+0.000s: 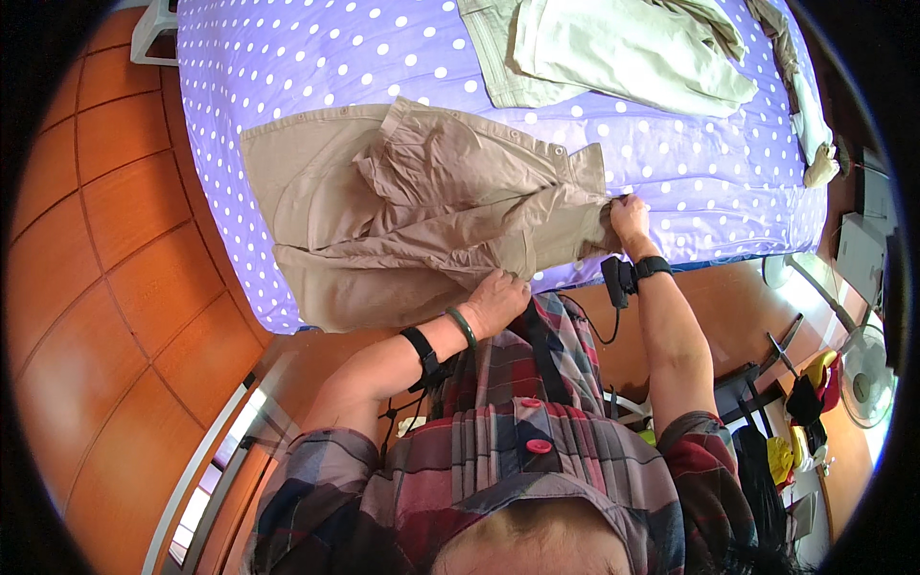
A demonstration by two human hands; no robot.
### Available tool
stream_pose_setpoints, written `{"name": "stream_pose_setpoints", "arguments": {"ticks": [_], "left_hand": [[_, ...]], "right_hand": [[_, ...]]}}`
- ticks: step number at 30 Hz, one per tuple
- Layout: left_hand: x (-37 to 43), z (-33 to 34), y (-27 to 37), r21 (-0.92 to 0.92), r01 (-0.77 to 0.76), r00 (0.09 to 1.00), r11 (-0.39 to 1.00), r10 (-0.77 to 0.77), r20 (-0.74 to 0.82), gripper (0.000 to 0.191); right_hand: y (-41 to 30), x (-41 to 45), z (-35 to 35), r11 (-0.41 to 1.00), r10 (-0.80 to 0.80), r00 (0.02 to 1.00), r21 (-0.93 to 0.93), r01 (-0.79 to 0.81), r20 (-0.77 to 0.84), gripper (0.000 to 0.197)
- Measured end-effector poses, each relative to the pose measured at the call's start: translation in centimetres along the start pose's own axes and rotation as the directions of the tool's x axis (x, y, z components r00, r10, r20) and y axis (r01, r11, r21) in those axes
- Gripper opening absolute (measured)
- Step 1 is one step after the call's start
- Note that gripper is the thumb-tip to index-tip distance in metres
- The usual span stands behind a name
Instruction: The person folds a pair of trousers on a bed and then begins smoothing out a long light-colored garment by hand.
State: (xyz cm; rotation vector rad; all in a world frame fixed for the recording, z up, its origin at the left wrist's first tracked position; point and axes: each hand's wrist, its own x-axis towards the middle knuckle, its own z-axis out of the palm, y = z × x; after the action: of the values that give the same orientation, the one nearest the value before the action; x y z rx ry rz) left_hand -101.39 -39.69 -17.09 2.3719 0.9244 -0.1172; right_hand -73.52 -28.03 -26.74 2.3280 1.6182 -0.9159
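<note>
A beige button-front shirt (345, 237) lies spread and creased on the purple polka-dot bed cover (690, 165), its hem towards the left and its collar (588, 169) towards the right. One cuffed sleeve (431, 154) is folded over the body of the shirt. My right hand (629, 221) grips fabric at the collar end, its fingertips partly hidden in the cloth. At the near side of the shirt, close to the bed's edge, my left hand (502, 300) pinches the fabric with fingers bent. A green bangle (462, 328) circles my left wrist.
Pale folded trousers (625, 57) lie on the far side of the bed. More clothing (798, 93) hangs by the right edge. An electric fan (862, 377) stands at right. Orange tiled floor (108, 237) runs along the left. A cabled device (618, 284) is strapped to my right wrist.
</note>
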Motion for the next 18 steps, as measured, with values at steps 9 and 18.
{"name": "stream_pose_setpoints", "arguments": {"ticks": [9,18], "left_hand": [[-5.6,1.9,-1.1,-0.555,0.233,0.969,0.798,-0.141,0.204,0.023],[-8.3,-2.3,-3.7,-0.868,0.318,0.274,-0.380,-0.840,0.468,0.023]], "right_hand": [[1.0,0.4,0.8,0.957,-0.159,0.987,-0.246,0.153,-0.003,0.026],[1.9,0.2,0.3,0.996,-0.077,0.985,0.037,0.083,-0.154,0.031]]}}
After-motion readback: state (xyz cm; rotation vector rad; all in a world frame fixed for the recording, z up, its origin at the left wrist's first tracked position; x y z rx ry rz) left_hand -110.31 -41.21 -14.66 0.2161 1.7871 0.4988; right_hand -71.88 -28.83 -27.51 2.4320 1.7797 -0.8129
